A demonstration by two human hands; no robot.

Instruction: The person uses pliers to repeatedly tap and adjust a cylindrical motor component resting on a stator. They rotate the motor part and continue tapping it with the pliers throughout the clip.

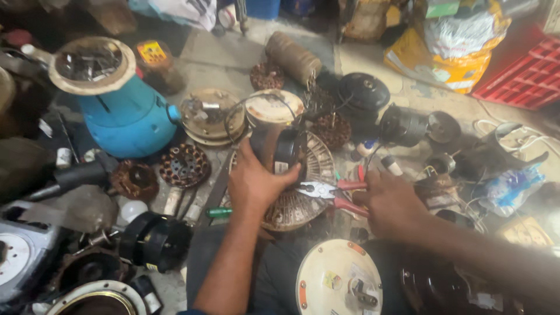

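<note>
My left hand (255,182) grips a small dark motor part (281,149) with black wires, held just above a round ribbed fan-motor plate (304,192) on the floor. My right hand (389,201) holds red-handled pliers (331,191) by the handles; the metal jaws point left toward the left hand's fingers and almost touch them. A green-handled screwdriver (218,213) lies just left of my left wrist.
A blue motor housing (125,116) stands at the left. Copper-wound stators (185,165), round metal covers (211,116), black motor casings (363,92) and a cream round cover (338,280) crowd the concrete floor. A red crate (525,76) and yellow bags (455,64) sit at the back right.
</note>
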